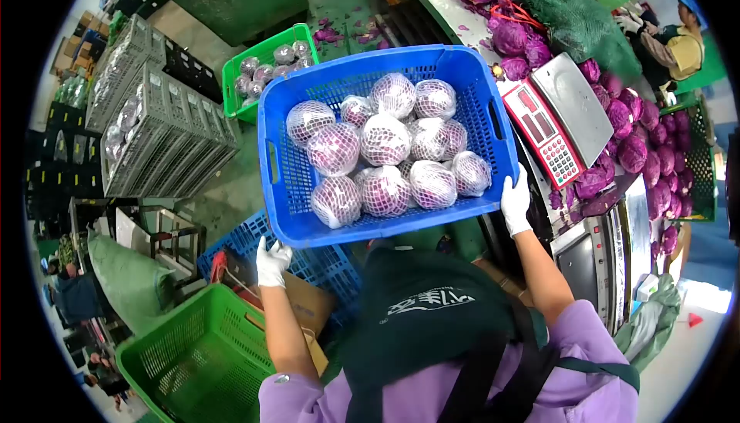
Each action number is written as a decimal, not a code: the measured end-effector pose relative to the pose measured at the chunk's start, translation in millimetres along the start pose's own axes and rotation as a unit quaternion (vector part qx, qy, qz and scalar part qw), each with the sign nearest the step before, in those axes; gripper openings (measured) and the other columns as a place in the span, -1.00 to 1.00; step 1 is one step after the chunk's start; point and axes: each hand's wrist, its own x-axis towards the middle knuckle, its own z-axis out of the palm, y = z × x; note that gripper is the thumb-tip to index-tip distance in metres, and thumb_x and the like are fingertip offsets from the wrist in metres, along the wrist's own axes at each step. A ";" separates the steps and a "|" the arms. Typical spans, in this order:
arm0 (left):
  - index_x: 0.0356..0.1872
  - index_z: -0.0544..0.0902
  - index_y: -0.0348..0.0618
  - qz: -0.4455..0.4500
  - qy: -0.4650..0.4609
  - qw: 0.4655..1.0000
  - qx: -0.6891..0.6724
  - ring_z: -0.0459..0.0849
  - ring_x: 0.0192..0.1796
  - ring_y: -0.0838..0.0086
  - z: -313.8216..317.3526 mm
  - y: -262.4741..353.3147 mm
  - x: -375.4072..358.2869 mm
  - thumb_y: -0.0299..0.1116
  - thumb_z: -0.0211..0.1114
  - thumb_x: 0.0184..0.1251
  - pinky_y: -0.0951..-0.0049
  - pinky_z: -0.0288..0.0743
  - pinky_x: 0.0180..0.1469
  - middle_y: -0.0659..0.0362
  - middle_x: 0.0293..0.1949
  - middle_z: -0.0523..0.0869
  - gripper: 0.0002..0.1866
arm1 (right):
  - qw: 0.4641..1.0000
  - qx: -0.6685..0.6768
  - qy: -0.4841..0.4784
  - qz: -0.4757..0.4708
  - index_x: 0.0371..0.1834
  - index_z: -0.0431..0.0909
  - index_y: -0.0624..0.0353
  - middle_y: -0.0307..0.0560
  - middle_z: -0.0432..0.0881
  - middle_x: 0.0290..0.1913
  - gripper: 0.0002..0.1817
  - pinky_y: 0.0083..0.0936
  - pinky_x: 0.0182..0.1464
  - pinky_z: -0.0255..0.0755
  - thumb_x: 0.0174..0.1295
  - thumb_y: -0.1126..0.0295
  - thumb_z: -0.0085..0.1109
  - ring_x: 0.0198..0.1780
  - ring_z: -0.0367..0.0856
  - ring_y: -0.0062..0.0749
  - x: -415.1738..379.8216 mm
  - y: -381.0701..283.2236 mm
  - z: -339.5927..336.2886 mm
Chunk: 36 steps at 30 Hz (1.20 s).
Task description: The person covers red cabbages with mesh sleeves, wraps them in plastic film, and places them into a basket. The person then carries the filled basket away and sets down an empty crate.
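Note:
A blue plastic crate [389,239] with slotted walls sits in front of me, tilted slightly. Inside it lie several purple cabbages [385,139], wrapped in clear film and white netting. My right hand [515,205], in a white glove, grips the crate at its near right corner. At the near left corner is my left hand [273,263], also gloved in white, with its fingers against the crate's edge. The undersides of the fingers are hidden on both hands.
A red scale [543,134] with a metal plate stands right, beside loose purple cabbages [634,153] and green net sacks [578,26]. Left are stacked grey crates [166,134], a green crate of wrapped cabbages [229,87], a blue pallet [327,269] and a large green crate [193,353].

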 end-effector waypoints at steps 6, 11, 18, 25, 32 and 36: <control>-0.28 0.58 -0.23 0.326 -0.043 0.889 0.319 0.44 -0.53 0.52 48.4 3.4 -104.0 -0.01 0.07 0.51 0.43 0.41 -0.29 0.26 -0.50 0.56 -0.57 | 0.998 -0.047 0.017 0.033 0.37 0.32 0.08 0.18 0.58 0.15 -0.51 -0.19 0.18 0.42 0.37 0.32 0.03 0.13 0.59 0.06 -0.5 -13.1 0.2; -0.25 0.76 -0.21 0.512 -0.222 0.370 0.742 0.58 0.02 0.27 81.9 -68.8 -162.5 -0.37 0.38 0.23 0.30 0.42 0.11 0.05 -0.15 0.68 -0.85 | 0.996 -0.049 0.039 0.063 0.33 0.36 0.11 0.18 0.61 0.10 -0.53 -0.25 0.14 0.46 0.34 0.38 0.08 0.09 0.62 0.00 0.3 -18.5 2.3; 0.39 0.29 -0.29 0.627 -0.016 0.457 0.630 0.29 0.35 0.04 143.8 -46.3 -82.3 -0.36 0.30 0.30 0.14 0.12 0.41 -0.16 0.27 0.40 -0.34 | 0.995 -0.070 0.057 0.051 0.37 0.33 0.06 0.22 0.62 0.09 -0.49 -0.17 0.15 0.45 0.35 0.28 0.09 0.09 0.61 0.08 -2.0 -21.1 0.1; 0.31 0.37 -0.25 0.501 -0.085 0.596 0.622 0.67 0.02 0.05 156.6 -29.9 -15.9 -0.31 0.07 0.48 0.20 0.47 0.12 -0.18 -0.01 0.67 -0.55 | 0.987 -0.119 0.059 0.096 0.32 0.36 -0.04 0.20 0.65 0.01 -0.52 -0.10 0.08 0.48 0.35 0.20 0.09 0.01 0.64 0.13 -7.5 -26.2 2.4; 0.24 0.46 -0.15 0.511 -0.040 0.543 0.665 0.72 -0.09 0.10 189.1 -9.0 -8.5 -0.22 0.09 0.46 0.21 0.52 0.01 -0.12 -0.13 0.72 -0.59 | 0.982 -0.121 0.037 0.140 0.34 0.35 -0.04 0.14 0.66 0.05 -0.54 -0.12 0.07 0.49 0.39 0.20 0.03 0.01 0.66 0.11 -21.3 -48.1 10.7; 0.20 0.49 -0.12 0.518 -0.039 0.501 0.693 0.72 -0.10 0.03 215.9 15.2 8.8 -0.16 0.08 0.46 0.16 0.52 -0.01 -0.12 -0.14 0.72 -0.60 | 0.979 -0.108 0.033 0.168 0.34 0.34 0.04 0.17 0.63 0.08 -0.54 -0.15 0.11 0.47 0.40 0.23 0.02 0.06 0.63 0.10 -32.0 -63.3 23.7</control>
